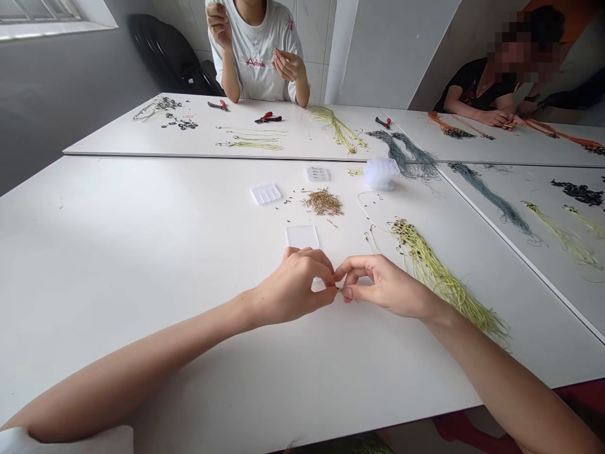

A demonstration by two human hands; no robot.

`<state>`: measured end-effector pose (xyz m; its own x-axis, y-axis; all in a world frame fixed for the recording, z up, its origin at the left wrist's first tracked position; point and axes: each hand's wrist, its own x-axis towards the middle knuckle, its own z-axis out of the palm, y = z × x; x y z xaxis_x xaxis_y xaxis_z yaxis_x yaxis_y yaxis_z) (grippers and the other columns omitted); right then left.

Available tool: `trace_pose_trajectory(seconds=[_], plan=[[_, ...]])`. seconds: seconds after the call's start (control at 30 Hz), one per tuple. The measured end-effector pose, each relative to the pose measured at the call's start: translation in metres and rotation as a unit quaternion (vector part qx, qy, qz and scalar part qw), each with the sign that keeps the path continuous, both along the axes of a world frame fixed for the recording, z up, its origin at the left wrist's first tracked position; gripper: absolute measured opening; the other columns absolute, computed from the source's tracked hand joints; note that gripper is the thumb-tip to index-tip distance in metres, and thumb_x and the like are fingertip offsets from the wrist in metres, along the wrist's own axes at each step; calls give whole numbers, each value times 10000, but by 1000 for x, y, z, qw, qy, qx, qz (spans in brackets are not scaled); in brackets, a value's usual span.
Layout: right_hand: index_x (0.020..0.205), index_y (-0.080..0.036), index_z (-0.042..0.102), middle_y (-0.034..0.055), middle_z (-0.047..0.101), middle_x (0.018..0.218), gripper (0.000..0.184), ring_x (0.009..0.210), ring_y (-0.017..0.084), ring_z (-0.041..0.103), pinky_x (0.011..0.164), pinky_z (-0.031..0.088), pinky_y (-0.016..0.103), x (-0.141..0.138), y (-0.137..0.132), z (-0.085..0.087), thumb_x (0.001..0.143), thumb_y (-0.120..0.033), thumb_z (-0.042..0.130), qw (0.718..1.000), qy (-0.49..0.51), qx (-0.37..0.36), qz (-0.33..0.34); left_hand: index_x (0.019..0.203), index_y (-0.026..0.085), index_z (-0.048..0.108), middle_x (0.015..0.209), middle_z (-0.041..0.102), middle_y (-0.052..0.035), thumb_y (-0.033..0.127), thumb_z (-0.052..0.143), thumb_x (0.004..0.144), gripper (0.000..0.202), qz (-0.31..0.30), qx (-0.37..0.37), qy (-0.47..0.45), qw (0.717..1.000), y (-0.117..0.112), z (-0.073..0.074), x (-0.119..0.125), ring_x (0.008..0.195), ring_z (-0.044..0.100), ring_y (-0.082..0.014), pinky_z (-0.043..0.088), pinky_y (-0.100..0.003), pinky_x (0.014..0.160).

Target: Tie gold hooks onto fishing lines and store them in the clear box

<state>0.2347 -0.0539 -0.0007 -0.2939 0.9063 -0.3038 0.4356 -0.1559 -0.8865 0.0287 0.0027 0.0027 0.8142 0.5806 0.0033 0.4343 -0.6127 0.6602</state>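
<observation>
Low over the white table (189,239), my left hand (295,287) and my right hand (382,287) meet fingertip to fingertip. Both are closed in a pinch on a small brass-coloured metal piece (339,290), mostly hidden by the fingers, so its exact kind does not show. Just beyond my left hand lies a clear flat plastic lid or case (302,236), its near edge behind the fingers. A bundle of yellow-green cords (439,284) with dark metal ends lies right of my right hand. Farther off is a pile of small brass-coloured metal pieces (324,203).
Two clear compartment boxes (265,193) and a crumpled clear plastic bag (380,173) lie past the pile. Grey cords (491,198) stretch across the right side. Opposite, a person in a white shirt (258,50) sits near red-handled pliers (268,118); another person (486,94) handles orange cords.
</observation>
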Motion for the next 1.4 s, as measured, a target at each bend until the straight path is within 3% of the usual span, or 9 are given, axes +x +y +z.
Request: trace_pose_trajectory(seconds=[0.1,0.2,0.4,0.5,0.6,0.73,1.03,1.2,1.4], plan=[[1000,-260,516,-14,687,742,212,829,200,623,794,457,371,1,0,2,825,-225,631,999,27,-22,-4,798,250,747,1015,655,-16,246,608,845,146,2,-28,4,1000,-1,4,0,931,592,-185,328,-424,983],[934,-253,447,-17,669,749,242,828,198,628,780,454,358,3,1,4,818,-238,658,997,65,-43,7,843,247,754,1003,657,-29,270,602,856,154,4,-85,3,996,0,7,1,931,599,-185,422,-350,881],[884,-239,417,-20,646,753,262,853,190,637,802,438,345,5,2,5,820,-205,669,991,117,-59,34,950,242,748,1006,672,-43,359,480,949,293,-31,-167,-12,985,6,14,0,952,590,-188,461,-297,802],[877,-235,412,-16,654,754,290,854,188,637,805,438,345,6,3,6,811,-210,693,989,131,-64,33,976,255,745,1016,677,-36,319,520,938,238,-58,-131,-28,989,4,16,-1,999,583,-187,441,-299,857],[875,-227,422,-17,659,751,311,805,173,645,820,454,353,7,4,7,795,-221,722,983,163,-73,31,1007,306,744,1057,662,-30,266,597,900,186,-80,-28,-36,996,-1,15,-2,1050,569,-195,363,-350,967],[869,-217,439,-14,672,730,346,728,164,654,782,485,346,8,6,6,753,-220,765,974,202,-95,31,1018,360,742,1056,633,-37,264,580,925,210,-70,73,-31,994,-5,12,-2,971,576,-183,302,-409,980],[890,-203,451,11,712,712,366,673,149,662,731,497,325,6,8,0,734,-203,782,966,225,-120,47,942,342,759,1037,667,-4,253,599,920,185,-94,43,-32,994,-6,16,-1,964,583,-165,284,-397,995],[911,-200,493,8,715,750,362,730,168,683,823,504,376,5,9,1,723,-226,801,966,225,-120,35,897,303,762,1022,684,-14,259,608,904,161,-78,-20,-23,996,-5,18,0,1003,590,-183,324,-382,977],[953,-185,572,34,720,785,243,798,177,678,932,445,403,6,9,2,857,-381,680,973,213,-82,18,924,286,759,991,706,-22,221,580,908,192,-55,-35,-36,997,-1,20,-1,1030,595,-200,354,-383,996]])
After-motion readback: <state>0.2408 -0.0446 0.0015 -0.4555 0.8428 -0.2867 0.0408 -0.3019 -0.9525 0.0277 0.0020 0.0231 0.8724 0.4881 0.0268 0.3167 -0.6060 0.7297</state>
